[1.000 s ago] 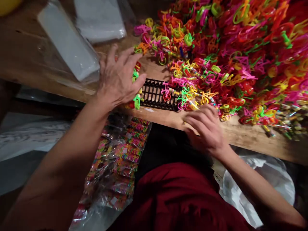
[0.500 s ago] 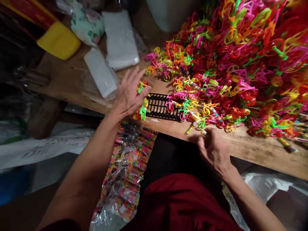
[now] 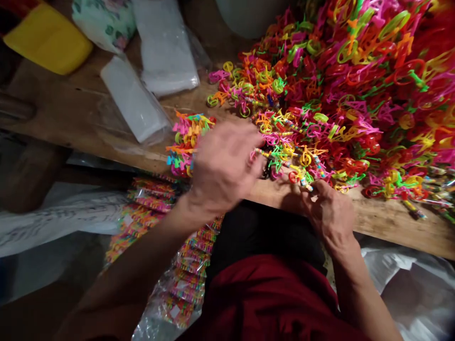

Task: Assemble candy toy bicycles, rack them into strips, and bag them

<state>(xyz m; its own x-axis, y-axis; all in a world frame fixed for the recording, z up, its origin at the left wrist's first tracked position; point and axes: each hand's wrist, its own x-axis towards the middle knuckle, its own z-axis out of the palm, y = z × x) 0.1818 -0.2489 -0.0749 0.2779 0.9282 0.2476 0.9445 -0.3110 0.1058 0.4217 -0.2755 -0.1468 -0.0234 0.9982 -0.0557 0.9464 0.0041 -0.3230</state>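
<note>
My left hand (image 3: 227,166) is smeared by motion above the black slotted rack (image 3: 266,169), hiding most of it; its fingers cannot be made out. Left of this hand, a row of small coloured plastic toys (image 3: 185,137) stands packed together. My right hand (image 3: 329,208) is at the table's front edge, thumb and forefinger closed on the end of a plastic toy bicycle with a patterned tube (image 3: 305,184). More such toys (image 3: 284,151) lie loose between the hands, some over the rack's right end.
A large heap of bright plastic toys (image 3: 355,94) covers the right of the wooden table (image 3: 377,213). Clear plastic bags (image 3: 137,104) and a yellow object (image 3: 50,38) lie at the left. A strip of packed toys (image 3: 185,270) hangs below the front edge.
My left hand has moved right, off the packed row and over the rack. My right hand has shifted slightly right and closed on the tube end. The view has shifted, showing more of the row.
</note>
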